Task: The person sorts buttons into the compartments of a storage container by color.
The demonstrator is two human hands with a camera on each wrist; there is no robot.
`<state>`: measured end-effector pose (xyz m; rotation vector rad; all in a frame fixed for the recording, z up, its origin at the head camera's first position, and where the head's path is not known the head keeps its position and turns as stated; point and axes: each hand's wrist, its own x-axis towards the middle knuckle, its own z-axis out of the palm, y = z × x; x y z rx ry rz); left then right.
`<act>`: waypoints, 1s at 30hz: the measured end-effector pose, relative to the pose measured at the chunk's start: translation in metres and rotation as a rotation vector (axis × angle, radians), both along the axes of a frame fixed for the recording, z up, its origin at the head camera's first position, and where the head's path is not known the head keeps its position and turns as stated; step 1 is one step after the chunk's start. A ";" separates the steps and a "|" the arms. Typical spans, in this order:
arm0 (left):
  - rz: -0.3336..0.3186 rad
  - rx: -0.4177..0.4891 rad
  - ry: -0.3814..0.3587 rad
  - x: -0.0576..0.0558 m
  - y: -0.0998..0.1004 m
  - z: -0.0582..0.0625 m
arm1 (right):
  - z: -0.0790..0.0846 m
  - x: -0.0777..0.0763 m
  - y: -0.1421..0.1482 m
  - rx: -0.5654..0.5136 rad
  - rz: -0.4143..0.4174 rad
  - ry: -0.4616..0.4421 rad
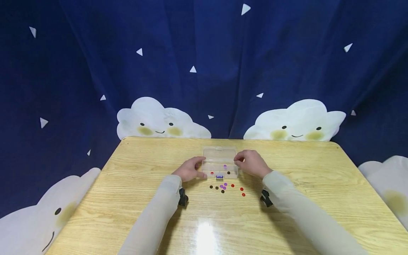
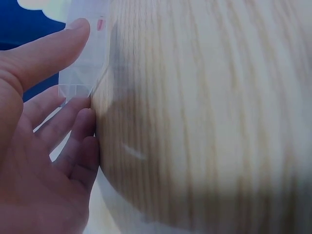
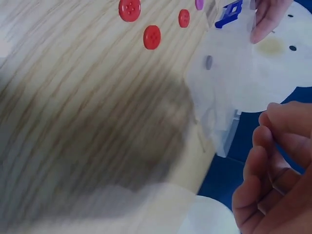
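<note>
A clear plastic box [image 1: 206, 167] stands on the table with its lid [image 1: 220, 153] laid back. Inside sit a red button [image 1: 211, 173], a purple button [image 1: 225, 165] and a black button [image 1: 228, 173]. A blue clasp [image 1: 219, 177] is on its front. My left hand [image 1: 188, 170] holds the left end, thumb at the front corner and fingers farther back. Beside the right end is my right hand [image 1: 251, 163]. In the right wrist view its thumb and index fingertips meet, fingers curled; whether something small is between them is hidden.
In front of the box lie loose buttons: black [image 1: 217, 188], purple [image 1: 225, 184] and red [image 3: 152, 37], several in all. The wooden table [image 1: 143, 159] reaches back to a dark blue curtain [image 1: 210, 35] with white clouds. A dark device is strapped at each wrist.
</note>
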<state>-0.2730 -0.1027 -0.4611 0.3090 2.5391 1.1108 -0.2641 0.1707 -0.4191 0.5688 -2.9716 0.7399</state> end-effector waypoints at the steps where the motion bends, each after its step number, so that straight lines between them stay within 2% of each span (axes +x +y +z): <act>1: 0.002 0.002 -0.001 0.000 0.000 0.000 | 0.002 0.002 0.001 -0.002 0.015 0.007; 4: 0.010 0.003 -0.006 0.000 0.000 -0.001 | 0.007 0.007 0.003 0.001 0.058 0.038; 9: 0.003 -0.003 0.002 0.000 -0.002 -0.002 | 0.009 0.016 0.006 0.008 0.076 0.048; 15: 0.004 0.016 -0.010 0.001 -0.001 -0.002 | 0.001 0.024 0.012 0.010 0.055 0.019; 30: 0.001 0.017 0.000 0.001 0.001 0.000 | -0.016 0.050 0.015 0.006 0.089 -0.018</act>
